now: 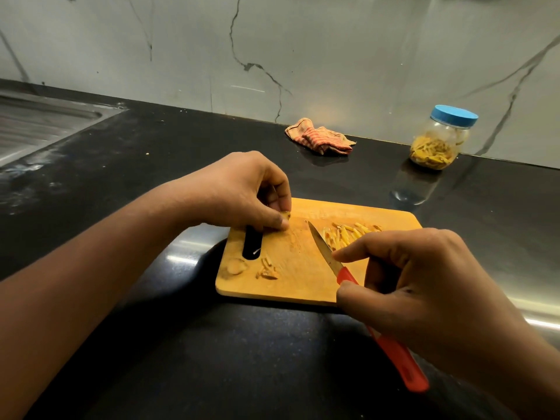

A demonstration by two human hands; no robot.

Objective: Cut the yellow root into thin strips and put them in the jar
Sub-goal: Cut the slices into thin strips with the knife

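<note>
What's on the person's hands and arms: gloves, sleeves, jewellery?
Nothing worn that shows. Left hand and right hand are ungloved, no rings visible. Left forearm and right forearm are bare to the frame edge: no sleeve, watch or bracelet.

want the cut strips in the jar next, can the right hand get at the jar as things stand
Probably not straight away: the right hand grips the knife, and the jar stands past the cutting board with its blue lid on. Nothing stands between them, though.
</note>
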